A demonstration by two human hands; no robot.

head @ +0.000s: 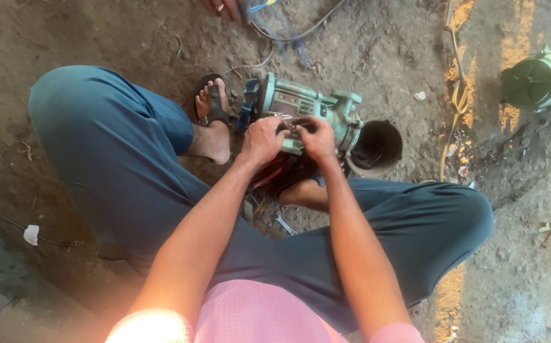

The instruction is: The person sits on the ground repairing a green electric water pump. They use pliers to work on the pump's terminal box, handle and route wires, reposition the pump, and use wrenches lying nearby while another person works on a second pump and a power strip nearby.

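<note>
Both hands meet on top of a green pump motor lying on the dirt floor.

The green pump motor [313, 111] rests on its side between the person's feet, its long axis running left to right, with the dark round opening [377, 147] at its right end. The left hand [263, 140] and right hand [317, 136] sit side by side on the motor's near upper face, fingertips almost touching over a small metal part [290, 126]. Each grip is curled together, pinching at that part; what exactly is pinched is too small to tell. Both hands lie equally near. A wrench [284, 224] lies on the ground [97, 32] below, between the legs.
</note>
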